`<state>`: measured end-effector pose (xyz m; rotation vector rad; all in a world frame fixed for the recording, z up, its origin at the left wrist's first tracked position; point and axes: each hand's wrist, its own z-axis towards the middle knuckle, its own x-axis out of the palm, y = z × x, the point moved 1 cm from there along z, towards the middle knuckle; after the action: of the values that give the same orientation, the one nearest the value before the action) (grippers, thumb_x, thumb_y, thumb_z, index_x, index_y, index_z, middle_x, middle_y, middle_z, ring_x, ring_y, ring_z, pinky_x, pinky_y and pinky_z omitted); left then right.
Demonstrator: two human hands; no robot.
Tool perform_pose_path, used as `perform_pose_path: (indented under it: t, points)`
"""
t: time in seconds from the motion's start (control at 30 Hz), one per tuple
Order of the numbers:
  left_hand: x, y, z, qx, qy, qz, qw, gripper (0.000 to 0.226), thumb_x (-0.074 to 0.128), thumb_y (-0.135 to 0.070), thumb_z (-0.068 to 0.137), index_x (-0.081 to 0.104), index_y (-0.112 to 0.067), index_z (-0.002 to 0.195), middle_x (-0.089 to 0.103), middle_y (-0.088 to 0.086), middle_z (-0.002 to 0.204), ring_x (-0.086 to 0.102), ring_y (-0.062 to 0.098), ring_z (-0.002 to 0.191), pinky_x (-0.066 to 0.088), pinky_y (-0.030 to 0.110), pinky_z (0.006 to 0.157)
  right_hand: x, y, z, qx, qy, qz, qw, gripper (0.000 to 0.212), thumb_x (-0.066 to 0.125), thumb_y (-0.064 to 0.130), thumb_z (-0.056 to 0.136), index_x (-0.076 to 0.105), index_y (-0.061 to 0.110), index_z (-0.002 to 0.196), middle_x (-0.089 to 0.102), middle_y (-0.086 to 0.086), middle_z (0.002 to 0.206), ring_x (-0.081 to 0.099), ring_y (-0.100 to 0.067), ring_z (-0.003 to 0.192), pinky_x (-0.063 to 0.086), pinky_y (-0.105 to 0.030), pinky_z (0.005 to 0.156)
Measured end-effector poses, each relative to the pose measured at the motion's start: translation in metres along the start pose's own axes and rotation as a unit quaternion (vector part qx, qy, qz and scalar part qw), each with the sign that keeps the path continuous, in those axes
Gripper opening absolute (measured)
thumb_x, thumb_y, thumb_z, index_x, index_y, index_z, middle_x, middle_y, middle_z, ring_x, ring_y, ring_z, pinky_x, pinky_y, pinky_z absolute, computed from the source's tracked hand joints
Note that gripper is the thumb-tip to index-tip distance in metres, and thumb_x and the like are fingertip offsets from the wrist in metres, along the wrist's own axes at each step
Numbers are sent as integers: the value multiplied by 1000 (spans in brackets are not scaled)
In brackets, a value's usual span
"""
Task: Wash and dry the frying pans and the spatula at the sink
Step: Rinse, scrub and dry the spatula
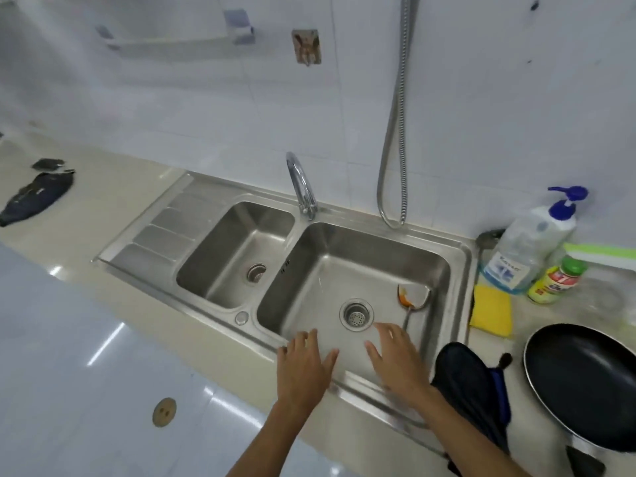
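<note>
A soap bottle (530,249), green-capped jar (555,280) and yellow sponge (492,311) sit close together.

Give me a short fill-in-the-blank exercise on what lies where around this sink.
1. The spatula lies in the ____ basin of the sink.
2. The yellow sponge lies on the counter to the sink's ____.
3. The frying pan on the counter is ____ inside.
4. Both the left hand and the right hand hold ____.

Missing words: right; right; black; nothing

Counter (103,215): pan (585,383), sponge (492,315), bottles (526,249).
</note>
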<state>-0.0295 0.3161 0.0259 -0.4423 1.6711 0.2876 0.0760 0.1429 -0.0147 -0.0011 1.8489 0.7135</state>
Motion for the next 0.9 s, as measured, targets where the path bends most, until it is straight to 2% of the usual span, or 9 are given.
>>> perform_pose_path:
  t: [0.13,0.2,0.33,0.47,0.57,0.67,0.73,0.83,0.9]
  points:
    - [24,12,53,52,68,-1,996,76,21,-66,95,53,-16,142,62,6,134,61,26,122,46,45,102,25,-15,53,183,2,4,983,60,52,37,100,29,17,152,40,-18,146,47,-36,125,46,-45,99]
    - [36,17,79,87,109,14,990,71,27,-63,100,41,-15,151,52,7,145,52,27,132,38,44,110,37,-22,68,262,20,18,965,66,51,34,100,20,19,155,36,-20,146,45,-37,125,45,-45,98]
    - [61,30,112,161,148,34,975,66,35,-60,102,41,-14,150,51,9,145,51,28,131,37,45,109,66,-41,89,359,-2,78,930,65,54,27,96,20,23,150,48,-25,135,57,-41,109,52,-44,87]
    - [73,49,123,195,192,41,961,76,20,-65,96,41,-16,150,50,8,145,51,28,130,36,45,108,90,-51,97,455,-14,207,866,58,52,15,93,29,20,146,62,-23,121,65,-42,98,57,-46,78]
    - [74,64,141,221,202,26,954,66,36,-60,102,38,-16,152,46,8,148,47,28,133,34,44,110,92,-46,98,463,-29,234,855,34,55,13,87,52,11,121,66,-21,110,66,-40,94,58,-42,74]
    - [51,67,174,236,155,4,959,65,40,-58,103,40,-14,150,46,9,148,47,28,133,36,44,109,90,-27,93,457,-72,266,846,31,52,23,82,57,16,111,71,-14,99,70,-36,88,61,-50,72]
    - [27,65,205,244,109,-1,964,64,43,-57,102,43,-12,148,48,11,146,50,29,131,38,47,108,79,0,90,442,-105,305,837,27,51,24,85,57,17,110,72,-10,91,72,-29,82,61,-49,68]
    - [-12,60,256,259,34,-12,965,60,51,-52,100,48,-10,143,51,14,142,52,33,128,41,48,108,48,55,83,411,-124,360,828,22,51,20,97,56,19,119,73,-7,86,63,-13,65,49,-32,58]
    - [-37,56,289,266,-12,-3,964,58,57,-47,98,50,-8,139,50,17,141,50,35,128,41,49,108,35,84,78,387,-122,378,832,20,50,24,100,55,23,119,73,-5,86,60,-9,63,46,-29,57]
